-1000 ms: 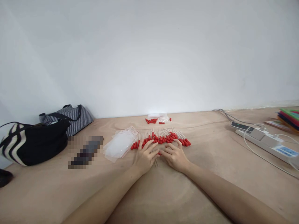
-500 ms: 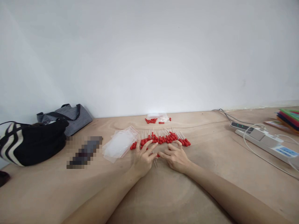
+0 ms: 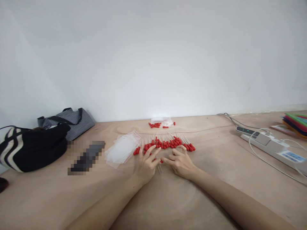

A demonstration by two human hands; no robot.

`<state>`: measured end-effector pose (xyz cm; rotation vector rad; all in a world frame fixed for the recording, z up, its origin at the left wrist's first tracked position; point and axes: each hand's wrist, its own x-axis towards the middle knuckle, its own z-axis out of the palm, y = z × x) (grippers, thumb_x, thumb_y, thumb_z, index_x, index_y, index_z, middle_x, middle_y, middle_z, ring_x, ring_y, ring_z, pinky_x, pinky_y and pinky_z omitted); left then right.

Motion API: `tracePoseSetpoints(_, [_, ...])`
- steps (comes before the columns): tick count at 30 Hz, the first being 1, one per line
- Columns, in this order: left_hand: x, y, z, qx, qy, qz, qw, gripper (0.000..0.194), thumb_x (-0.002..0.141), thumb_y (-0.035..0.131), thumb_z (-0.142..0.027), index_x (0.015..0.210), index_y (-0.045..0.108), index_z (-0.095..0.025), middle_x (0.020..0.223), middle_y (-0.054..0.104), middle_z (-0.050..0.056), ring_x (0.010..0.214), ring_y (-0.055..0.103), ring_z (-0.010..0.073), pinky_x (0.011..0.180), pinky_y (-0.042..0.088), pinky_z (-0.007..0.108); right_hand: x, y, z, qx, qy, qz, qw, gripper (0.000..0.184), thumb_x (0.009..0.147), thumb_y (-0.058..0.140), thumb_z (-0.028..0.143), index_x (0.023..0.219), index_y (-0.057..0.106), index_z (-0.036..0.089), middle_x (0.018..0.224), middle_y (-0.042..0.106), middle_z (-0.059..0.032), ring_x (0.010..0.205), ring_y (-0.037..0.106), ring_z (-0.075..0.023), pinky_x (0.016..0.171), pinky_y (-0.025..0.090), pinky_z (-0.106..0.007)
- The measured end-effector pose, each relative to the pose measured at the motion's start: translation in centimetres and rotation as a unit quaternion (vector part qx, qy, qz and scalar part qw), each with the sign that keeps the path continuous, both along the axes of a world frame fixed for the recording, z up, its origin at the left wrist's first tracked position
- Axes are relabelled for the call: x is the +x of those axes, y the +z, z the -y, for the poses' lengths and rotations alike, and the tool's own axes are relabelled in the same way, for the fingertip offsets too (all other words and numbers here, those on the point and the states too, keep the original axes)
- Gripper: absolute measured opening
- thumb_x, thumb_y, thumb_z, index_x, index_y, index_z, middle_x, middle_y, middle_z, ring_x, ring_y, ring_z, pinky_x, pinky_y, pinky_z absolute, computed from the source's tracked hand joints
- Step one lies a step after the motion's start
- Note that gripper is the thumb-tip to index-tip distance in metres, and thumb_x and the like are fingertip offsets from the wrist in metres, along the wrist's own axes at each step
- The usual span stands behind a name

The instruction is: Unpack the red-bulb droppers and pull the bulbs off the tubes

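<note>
Droppers with red bulbs and thin pale stems [image 3: 164, 144] lie side by side in a row on the table, bulbs toward me. Below the row, a few droppers [image 3: 161, 161] lie between my hands, stems toward me. My left hand [image 3: 146, 164] rests palm down with its fingers apart, the thumb beside these droppers. From the other side, my right hand [image 3: 181, 163] reaches a finger to their red bulbs, the other fingers bent and apart. The fingers partly hide these droppers and the front of the row. Clear zip bags [image 3: 122, 148] lie in a stack left of the row.
Several loose red bulbs [image 3: 154, 125] and a clear bag [image 3: 161, 120] lie near the wall. A blurred-out dark object [image 3: 88, 158], a black bag [image 3: 38, 147] and a striped bag [image 3: 80, 119] are at left. A power strip [image 3: 271, 148] with cables and coloured folders [image 3: 296, 123] occupy the right.
My hands stay nearly in place; my right fingertip has shifted slightly left against the red bulbs between my hands. The view has tilted slightly.
</note>
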<state>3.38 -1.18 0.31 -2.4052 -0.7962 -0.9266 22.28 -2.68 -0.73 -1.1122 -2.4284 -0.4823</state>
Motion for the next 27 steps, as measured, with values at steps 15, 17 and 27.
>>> tracePoseSetpoints(15, [-3.5, 0.1, -1.4, -0.223, 0.088, 0.164, 0.957, 0.019, 0.081, 0.044, -0.029, 0.091, 0.057, -0.019, 0.07, 0.054, 0.0, 0.062, 0.054, 0.0122, 0.059, 0.045, 0.024, -1.7, -1.0, 0.2, -0.158, -0.035, -0.182, 0.97, 0.029, 0.083, 0.033, 0.011, 0.107, 0.051, 0.012, 0.092, 0.057, -0.0094, 0.084, 0.05, -0.0174, 0.072, 0.036, -0.029])
tracePoseSetpoints(17, [-3.9, 0.1, -1.5, -0.267, 0.136, 0.173, 0.938, 0.015, 0.077, 0.047, -0.03, 0.085, 0.053, -0.018, 0.062, 0.05, -0.003, 0.053, 0.05, 0.011, 0.053, 0.042, 0.023, -2.4, -1.4, -0.2, -0.173, -0.043, -0.225, 0.958, 0.027, 0.083, 0.034, 0.011, 0.102, 0.053, 0.015, 0.09, 0.054, -0.0084, 0.082, 0.051, -0.0161, 0.071, 0.039, -0.027])
tracePoseSetpoints(27, [-3.1, -0.6, -1.4, -0.439, 0.118, 0.271, 0.849, 0.024, 0.073, 0.05, -0.042, 0.073, 0.046, -0.019, 0.062, 0.056, -0.003, 0.053, 0.055, 0.0116, 0.05, 0.044, 0.023, -6.2, -1.8, -1.1, -0.171, -0.082, -0.274, 0.943, 0.022, 0.078, 0.036, 0.007, 0.092, 0.052, 0.014, 0.084, 0.047, -0.0075, 0.078, 0.049, -0.0162, 0.069, 0.043, -0.027])
